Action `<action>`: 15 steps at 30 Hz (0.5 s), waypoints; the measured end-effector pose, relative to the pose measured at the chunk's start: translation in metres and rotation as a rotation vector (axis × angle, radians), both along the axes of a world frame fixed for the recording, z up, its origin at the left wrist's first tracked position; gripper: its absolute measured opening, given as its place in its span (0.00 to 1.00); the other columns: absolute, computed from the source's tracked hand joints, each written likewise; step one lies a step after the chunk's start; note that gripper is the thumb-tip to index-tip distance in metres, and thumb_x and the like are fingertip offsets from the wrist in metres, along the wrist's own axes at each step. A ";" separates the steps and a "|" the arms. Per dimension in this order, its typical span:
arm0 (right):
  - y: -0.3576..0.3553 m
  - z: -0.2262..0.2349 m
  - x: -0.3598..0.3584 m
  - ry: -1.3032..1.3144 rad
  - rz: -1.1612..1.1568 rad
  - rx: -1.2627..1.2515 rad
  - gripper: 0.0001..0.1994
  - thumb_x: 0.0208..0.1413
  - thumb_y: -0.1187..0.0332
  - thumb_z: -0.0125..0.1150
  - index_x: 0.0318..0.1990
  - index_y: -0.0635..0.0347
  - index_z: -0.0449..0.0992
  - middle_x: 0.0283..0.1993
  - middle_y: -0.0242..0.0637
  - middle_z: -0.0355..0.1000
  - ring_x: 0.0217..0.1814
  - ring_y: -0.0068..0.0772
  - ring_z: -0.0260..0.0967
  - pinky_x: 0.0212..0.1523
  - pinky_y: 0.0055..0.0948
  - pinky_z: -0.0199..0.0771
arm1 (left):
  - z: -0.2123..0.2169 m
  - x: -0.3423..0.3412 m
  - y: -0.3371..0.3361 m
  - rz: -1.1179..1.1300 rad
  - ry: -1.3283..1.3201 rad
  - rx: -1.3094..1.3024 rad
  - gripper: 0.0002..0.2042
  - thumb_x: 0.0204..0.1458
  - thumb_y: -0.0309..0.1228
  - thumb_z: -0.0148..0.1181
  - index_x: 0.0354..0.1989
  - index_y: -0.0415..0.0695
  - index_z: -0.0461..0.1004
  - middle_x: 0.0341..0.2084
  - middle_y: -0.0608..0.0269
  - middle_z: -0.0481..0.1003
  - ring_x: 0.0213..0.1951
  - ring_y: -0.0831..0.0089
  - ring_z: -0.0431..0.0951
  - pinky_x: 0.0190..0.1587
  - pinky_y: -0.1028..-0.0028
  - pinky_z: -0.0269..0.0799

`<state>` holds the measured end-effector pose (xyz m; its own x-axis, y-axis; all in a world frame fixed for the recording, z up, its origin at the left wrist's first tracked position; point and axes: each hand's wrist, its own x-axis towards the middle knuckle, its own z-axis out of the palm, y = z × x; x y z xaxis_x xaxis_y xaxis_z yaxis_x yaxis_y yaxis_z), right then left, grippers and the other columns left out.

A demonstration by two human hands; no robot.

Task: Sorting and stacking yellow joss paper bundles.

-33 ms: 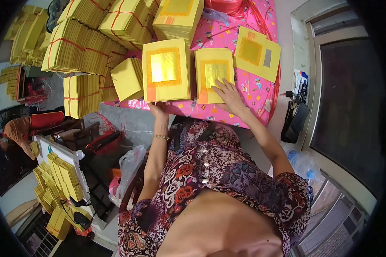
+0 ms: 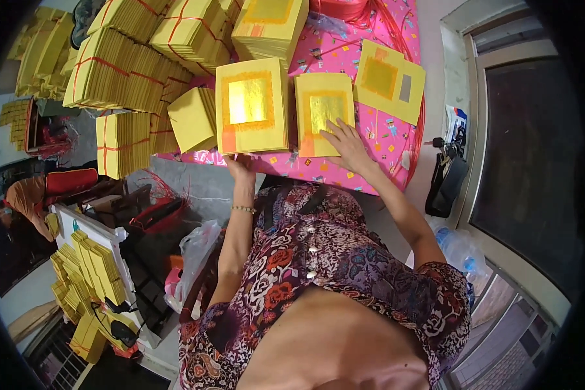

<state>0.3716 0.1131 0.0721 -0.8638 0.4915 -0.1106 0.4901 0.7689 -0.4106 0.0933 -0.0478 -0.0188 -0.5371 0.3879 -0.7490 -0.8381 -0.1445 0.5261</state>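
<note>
My left hand (image 2: 240, 166) grips the near edge of a thick stack of yellow paper sheets (image 2: 252, 104) with a gold foil square on top. It lies on a table under a pink patterned cloth (image 2: 370, 170). My right hand (image 2: 346, 145) rests flat, fingers apart, on the lower right corner of a smaller gold-foil stack (image 2: 324, 110) just to the right. A third yellow stack (image 2: 391, 80), with an orange square and a silver patch, lies farther right, untouched.
Tied bundles of yellow paper (image 2: 133, 71) pile up at the table's left and back, with another stack (image 2: 270, 26) behind. More yellow stacks (image 2: 91, 273) sit on a low white stand at lower left. A window frame (image 2: 474, 149) and a plastic bottle (image 2: 458, 250) are on the right.
</note>
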 end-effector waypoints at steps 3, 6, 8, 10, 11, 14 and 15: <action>0.003 -0.002 -0.008 0.046 0.022 0.001 0.37 0.40 0.58 0.69 0.60 0.53 0.61 0.66 0.43 0.52 0.69 0.52 0.44 0.64 0.49 0.49 | -0.010 0.002 -0.025 0.013 -0.106 -0.103 0.13 0.58 0.43 0.42 0.36 0.47 0.68 0.32 0.58 0.72 0.31 0.66 0.71 0.35 0.64 0.70; 0.003 -0.005 -0.005 0.054 0.012 0.005 0.37 0.41 0.58 0.69 0.61 0.53 0.61 0.66 0.44 0.52 0.69 0.51 0.44 0.64 0.49 0.48 | 0.022 0.028 -0.018 -0.135 -0.250 -0.148 0.10 0.58 0.37 0.43 0.41 0.47 0.67 0.36 0.58 0.72 0.35 0.66 0.72 0.39 0.65 0.70; 0.003 -0.005 -0.009 0.056 0.016 -0.001 0.37 0.41 0.58 0.69 0.61 0.53 0.61 0.66 0.44 0.51 0.69 0.51 0.43 0.64 0.49 0.48 | 0.035 0.045 -0.017 -0.493 -0.186 -0.119 0.12 0.58 0.36 0.45 0.47 0.46 0.65 0.39 0.61 0.71 0.39 0.67 0.71 0.44 0.66 0.68; 0.004 -0.006 -0.011 0.056 0.015 -0.012 0.37 0.41 0.58 0.69 0.61 0.53 0.61 0.66 0.44 0.51 0.69 0.51 0.43 0.65 0.49 0.48 | 0.056 0.065 0.000 -0.580 -0.178 -0.123 0.13 0.59 0.36 0.45 0.48 0.46 0.65 0.40 0.62 0.71 0.41 0.67 0.71 0.47 0.66 0.67; 0.003 -0.004 -0.013 0.027 0.017 -0.012 0.37 0.42 0.57 0.68 0.61 0.52 0.60 0.67 0.43 0.50 0.70 0.51 0.42 0.65 0.50 0.47 | 0.062 0.073 0.005 -0.671 -0.163 -0.118 0.14 0.59 0.36 0.45 0.50 0.45 0.65 0.40 0.63 0.71 0.43 0.68 0.70 0.49 0.66 0.65; 0.000 -0.002 -0.020 -0.002 0.017 -0.009 0.38 0.42 0.56 0.69 0.62 0.52 0.59 0.67 0.42 0.49 0.70 0.51 0.41 0.65 0.51 0.46 | 0.054 0.087 0.025 -0.663 -0.023 -0.090 0.13 0.59 0.36 0.45 0.49 0.43 0.66 0.41 0.63 0.70 0.43 0.69 0.70 0.51 0.66 0.63; -0.001 -0.002 -0.022 0.000 0.005 -0.002 0.38 0.41 0.56 0.69 0.61 0.52 0.59 0.67 0.42 0.50 0.70 0.51 0.41 0.65 0.51 0.46 | 0.052 0.086 0.030 -0.634 -0.104 -0.050 0.14 0.59 0.35 0.46 0.49 0.42 0.66 0.42 0.61 0.70 0.45 0.69 0.69 0.51 0.67 0.62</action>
